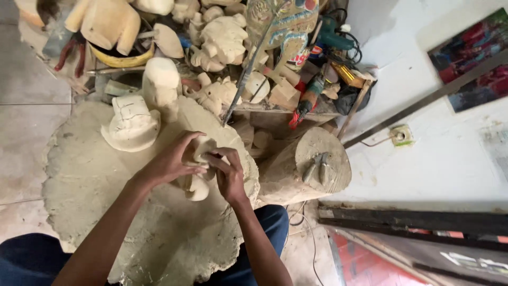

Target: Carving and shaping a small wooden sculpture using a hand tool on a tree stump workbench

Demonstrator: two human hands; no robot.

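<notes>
A small pale wooden carving (199, 185) rests on a large round wood-slab work surface (95, 180). My left hand (172, 159) grips its upper left part with curled fingers. My right hand (228, 173) closes on its right side, thumb pressing toward the middle. The lower rounded end of the carving shows beneath both hands; the rest is hidden by my fingers.
A hat-shaped carved piece (131, 124) and an upright carved figure (161, 85) stand on the slab's far side. Several unfinished carvings and tools (222, 42) crowd behind. A tree-stump block (312, 169) with pliers (316, 167) stands at right, beside a white wall (423, 153).
</notes>
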